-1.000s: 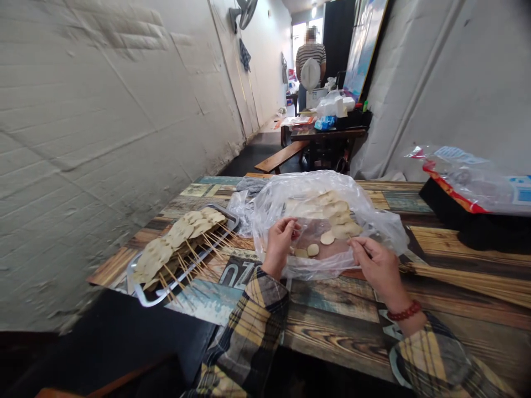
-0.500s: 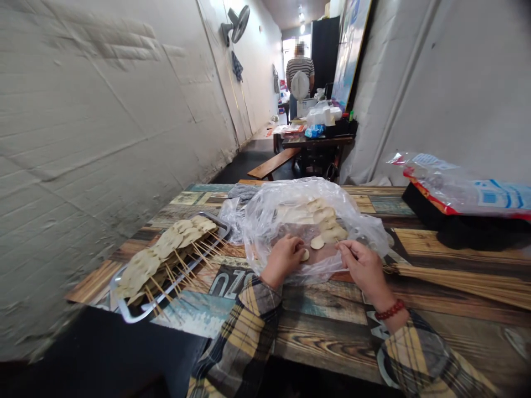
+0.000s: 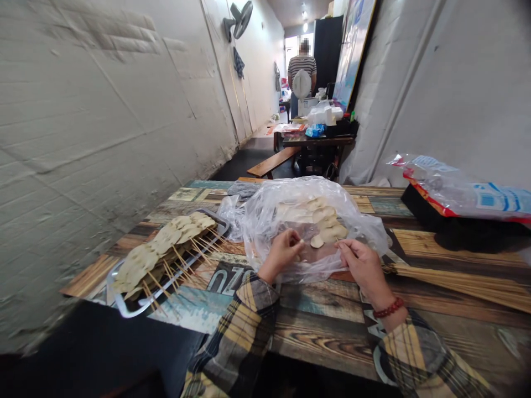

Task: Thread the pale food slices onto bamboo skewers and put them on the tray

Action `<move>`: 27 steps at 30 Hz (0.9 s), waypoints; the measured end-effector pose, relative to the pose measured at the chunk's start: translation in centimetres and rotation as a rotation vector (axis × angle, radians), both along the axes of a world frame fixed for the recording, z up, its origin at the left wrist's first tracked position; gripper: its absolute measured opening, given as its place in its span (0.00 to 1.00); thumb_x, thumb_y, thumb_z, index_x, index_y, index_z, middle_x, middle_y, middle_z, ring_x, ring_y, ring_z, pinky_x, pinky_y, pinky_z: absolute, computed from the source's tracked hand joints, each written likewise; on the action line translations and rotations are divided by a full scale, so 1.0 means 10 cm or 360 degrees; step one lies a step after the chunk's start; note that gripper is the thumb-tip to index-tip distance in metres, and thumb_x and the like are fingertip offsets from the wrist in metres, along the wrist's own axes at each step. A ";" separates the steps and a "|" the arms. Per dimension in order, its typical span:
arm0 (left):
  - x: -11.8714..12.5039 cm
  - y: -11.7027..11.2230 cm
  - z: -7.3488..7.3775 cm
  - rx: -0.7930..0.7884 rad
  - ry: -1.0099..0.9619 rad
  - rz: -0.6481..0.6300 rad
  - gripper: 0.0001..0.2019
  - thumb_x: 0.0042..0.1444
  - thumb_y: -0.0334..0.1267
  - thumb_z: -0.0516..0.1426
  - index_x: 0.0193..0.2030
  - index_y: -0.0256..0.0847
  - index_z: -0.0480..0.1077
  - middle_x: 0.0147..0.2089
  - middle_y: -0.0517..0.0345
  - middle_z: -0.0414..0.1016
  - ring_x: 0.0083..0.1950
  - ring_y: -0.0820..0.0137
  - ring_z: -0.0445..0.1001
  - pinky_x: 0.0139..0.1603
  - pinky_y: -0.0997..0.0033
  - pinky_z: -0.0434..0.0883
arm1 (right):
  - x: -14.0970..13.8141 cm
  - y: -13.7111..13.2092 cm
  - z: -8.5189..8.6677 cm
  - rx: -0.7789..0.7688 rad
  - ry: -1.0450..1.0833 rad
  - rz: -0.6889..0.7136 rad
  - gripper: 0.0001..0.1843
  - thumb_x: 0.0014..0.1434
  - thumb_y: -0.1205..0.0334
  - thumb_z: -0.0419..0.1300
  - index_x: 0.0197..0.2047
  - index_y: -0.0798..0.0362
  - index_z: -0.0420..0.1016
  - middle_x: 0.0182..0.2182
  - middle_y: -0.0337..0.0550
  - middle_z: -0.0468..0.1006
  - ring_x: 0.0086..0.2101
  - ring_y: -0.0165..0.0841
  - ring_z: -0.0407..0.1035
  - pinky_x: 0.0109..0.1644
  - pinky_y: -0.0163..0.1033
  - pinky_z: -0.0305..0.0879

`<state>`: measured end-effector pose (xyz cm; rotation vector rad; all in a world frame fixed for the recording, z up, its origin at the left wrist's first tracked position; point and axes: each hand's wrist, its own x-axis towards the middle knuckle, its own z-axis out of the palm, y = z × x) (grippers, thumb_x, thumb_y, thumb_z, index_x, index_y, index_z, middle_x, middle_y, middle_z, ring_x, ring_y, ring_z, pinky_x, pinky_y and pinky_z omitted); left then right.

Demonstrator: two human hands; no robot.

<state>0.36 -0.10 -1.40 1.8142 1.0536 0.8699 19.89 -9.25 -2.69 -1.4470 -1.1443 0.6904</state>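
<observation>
My left hand (image 3: pixel 285 252) is closed over the near left part of a clear plastic bag (image 3: pixel 265 221). Its fingertips pinch a thin pale round slice, mostly hidden, with only an edge showing. Across from it, my right hand (image 3: pixel 362 267) pinches a thin wooden skewer, of which little shows. Just beyond that hand, a row of overlapping pale slices (image 3: pixel 332 232) lies on the bag. To the left, a metal tray (image 3: pixel 124 310) bears a heap of skewered slices (image 3: pixel 166 243), their sticks pointing toward me.
Loose bamboo skewers (image 3: pixel 460 282) lie at the right of the wood-patterned table (image 3: pixel 323 342). Behind them stands a black container (image 3: pixel 431 213) with plastic packaging (image 3: pixel 477 188) on top. Farther off are a bench (image 3: pixel 274 162), a cluttered table (image 3: pixel 319 141) and a standing person (image 3: pixel 302 66).
My left hand has lifted slightly from the bag, its fingers curling in on the slice that lay under them. My right hand stays nearly in place.
</observation>
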 end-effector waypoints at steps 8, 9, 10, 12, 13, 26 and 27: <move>-0.07 0.03 0.12 -0.0560 -0.0941 0.0274 0.15 0.42 0.41 0.66 0.34 0.37 0.70 0.24 0.63 0.70 0.23 0.77 0.68 0.24 0.77 0.62 | -0.04 -0.05 0.10 -0.0071 0.0177 0.0130 0.21 0.58 0.45 0.58 0.35 0.57 0.76 0.16 0.32 0.63 0.19 0.27 0.56 0.24 0.34 0.51; -0.07 0.03 0.12 -0.0580 -0.0986 0.0284 0.14 0.41 0.40 0.66 0.31 0.37 0.68 0.24 0.62 0.71 0.24 0.76 0.70 0.25 0.77 0.64 | -0.05 -0.05 0.10 -0.0085 0.0199 0.0148 0.21 0.58 0.44 0.58 0.35 0.56 0.75 0.15 0.31 0.62 0.18 0.27 0.56 0.23 0.34 0.50; -0.07 0.03 0.12 -0.0602 -0.1029 0.0294 0.14 0.40 0.39 0.67 0.30 0.38 0.67 0.24 0.62 0.71 0.25 0.74 0.71 0.26 0.76 0.65 | -0.05 -0.06 0.10 -0.0102 0.0223 0.0166 0.20 0.57 0.44 0.59 0.34 0.56 0.75 0.15 0.31 0.62 0.18 0.27 0.55 0.23 0.34 0.50; -0.07 0.03 0.12 -0.0649 -0.1113 0.0328 0.15 0.39 0.38 0.67 0.30 0.38 0.65 0.25 0.62 0.73 0.26 0.72 0.74 0.29 0.74 0.68 | -0.05 -0.06 0.09 -0.0140 0.0264 0.0211 0.20 0.56 0.44 0.59 0.33 0.54 0.75 0.15 0.30 0.62 0.18 0.27 0.54 0.22 0.34 0.49; -0.07 0.03 0.12 -0.0672 -0.1150 0.0348 0.16 0.39 0.37 0.67 0.31 0.38 0.65 0.26 0.61 0.74 0.27 0.71 0.75 0.30 0.73 0.69 | -0.05 -0.06 0.09 -0.0158 0.0277 0.0237 0.19 0.56 0.44 0.59 0.33 0.54 0.75 0.15 0.30 0.61 0.18 0.27 0.54 0.22 0.34 0.49; -0.11 0.05 0.11 -0.0614 -0.1203 0.0426 0.08 0.44 0.35 0.62 0.32 0.36 0.69 0.30 0.56 0.77 0.28 0.74 0.74 0.29 0.76 0.66 | 0.02 -0.06 0.05 -0.0145 0.0386 0.0164 0.19 0.54 0.44 0.63 0.33 0.53 0.74 0.15 0.30 0.62 0.19 0.26 0.54 0.23 0.33 0.49; -0.11 0.05 0.11 -0.0604 -0.1183 0.0408 0.07 0.44 0.34 0.62 0.31 0.36 0.69 0.28 0.57 0.76 0.27 0.75 0.72 0.28 0.77 0.65 | 0.02 -0.06 0.05 -0.0140 0.0390 0.0163 0.19 0.54 0.44 0.63 0.33 0.53 0.74 0.15 0.30 0.62 0.19 0.26 0.54 0.24 0.33 0.49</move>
